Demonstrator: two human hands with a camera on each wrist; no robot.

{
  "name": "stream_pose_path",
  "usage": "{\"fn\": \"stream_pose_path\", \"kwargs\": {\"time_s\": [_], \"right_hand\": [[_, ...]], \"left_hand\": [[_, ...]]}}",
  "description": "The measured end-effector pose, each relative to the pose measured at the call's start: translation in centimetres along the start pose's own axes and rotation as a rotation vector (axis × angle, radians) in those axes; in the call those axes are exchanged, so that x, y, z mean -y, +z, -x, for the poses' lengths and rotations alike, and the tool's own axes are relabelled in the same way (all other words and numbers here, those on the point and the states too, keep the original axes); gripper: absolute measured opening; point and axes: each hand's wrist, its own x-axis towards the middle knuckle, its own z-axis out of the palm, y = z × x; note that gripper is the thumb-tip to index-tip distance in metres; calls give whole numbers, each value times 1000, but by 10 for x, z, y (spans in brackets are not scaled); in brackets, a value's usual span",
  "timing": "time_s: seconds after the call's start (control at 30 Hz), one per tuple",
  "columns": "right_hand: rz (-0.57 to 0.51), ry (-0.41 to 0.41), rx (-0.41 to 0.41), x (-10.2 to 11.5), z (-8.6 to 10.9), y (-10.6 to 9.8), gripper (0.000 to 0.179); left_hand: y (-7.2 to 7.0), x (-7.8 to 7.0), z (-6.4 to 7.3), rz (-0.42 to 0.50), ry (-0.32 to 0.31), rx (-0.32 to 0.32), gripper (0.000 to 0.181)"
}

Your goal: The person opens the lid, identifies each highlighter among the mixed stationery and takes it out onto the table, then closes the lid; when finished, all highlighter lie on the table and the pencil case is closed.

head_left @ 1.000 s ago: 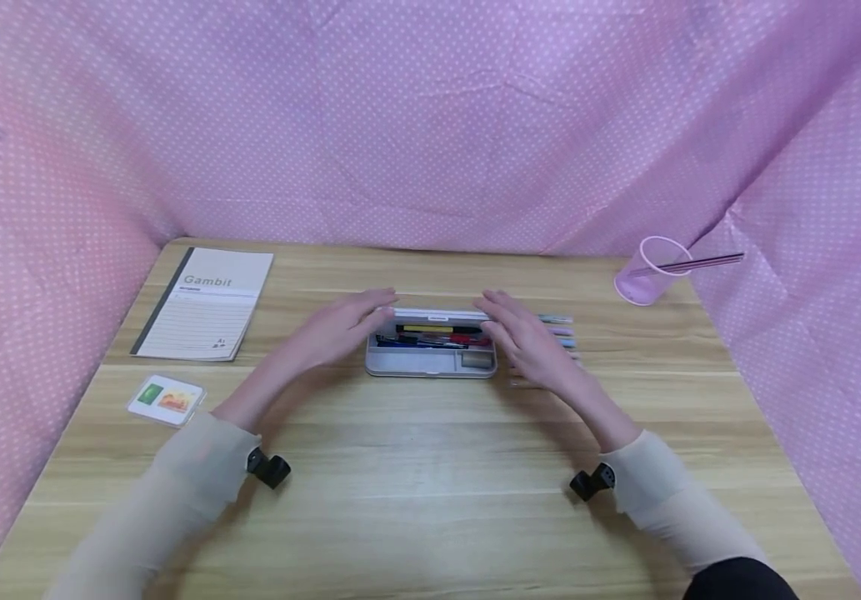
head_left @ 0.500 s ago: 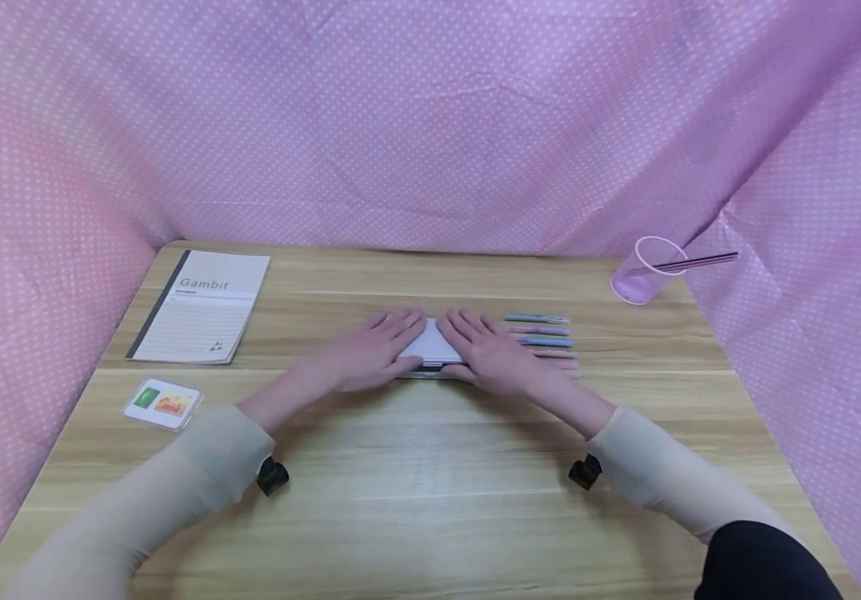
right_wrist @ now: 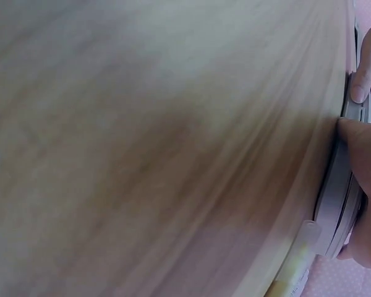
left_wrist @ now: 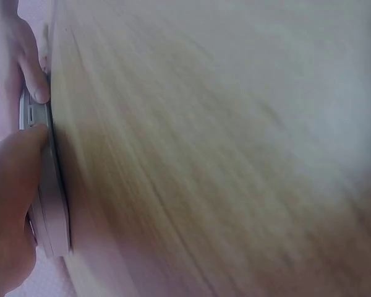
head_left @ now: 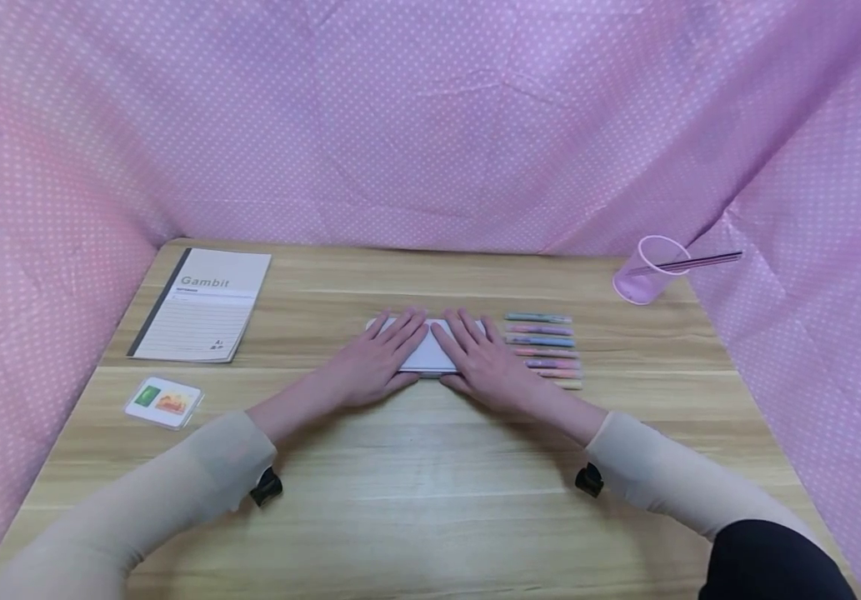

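The pencil case [head_left: 428, 353] lies flat on the table, its pale lid down over the contents. My left hand [head_left: 370, 363] rests on the lid's left half, fingers straight and spread. On the right half lies my right hand [head_left: 487, 363], also with straight fingers. Both thumbs touch the front edge, as the left wrist view shows along the case's side [left_wrist: 49, 210]. Several slim, pastel-coloured pens [head_left: 539, 342] lie in a column just right of the case. One clear-ended pen [right_wrist: 297, 260] appears beside the case's corner in the right wrist view. What is inside the case is hidden.
A notebook [head_left: 205, 307] marked "Gambit" lies at the back left of the wooden table [head_left: 415, 492]. In front of it is a clear flat case with a printed card [head_left: 164, 403]. A pink cup [head_left: 640, 285] with thin dark sticks [head_left: 708, 261] stands back right. Pink dotted cloth [head_left: 430, 133] surrounds the table.
One second ago the pencil case stood open with pens and an eraser-like block visible. Both hands brought the lid down toward me and now lie flat on it.
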Motion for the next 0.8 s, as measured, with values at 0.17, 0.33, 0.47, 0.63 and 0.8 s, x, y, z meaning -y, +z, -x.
{"fn": "stream_pose_path", "kwargs": {"time_s": [0.17, 0.33, 0.47, 0.63, 0.8], "right_hand": [[-18, -6, -16, 0, 2, 2, 78], [-22, -4, -12, 0, 3, 4, 78], [-24, 2, -12, 1, 3, 3, 78], [-34, 7, 0, 2, 3, 0, 78], [-102, 26, 61, -2, 4, -7, 80]], "left_hand": [[1, -1, 1, -22, 2, -1, 77], [1, -2, 2, -41, 10, -16, 77], [0, -3, 3, -57, 18, -33, 77], [0, -3, 3, -66, 13, -34, 77], [-2, 0, 2, 6, -16, 23, 81]]}}
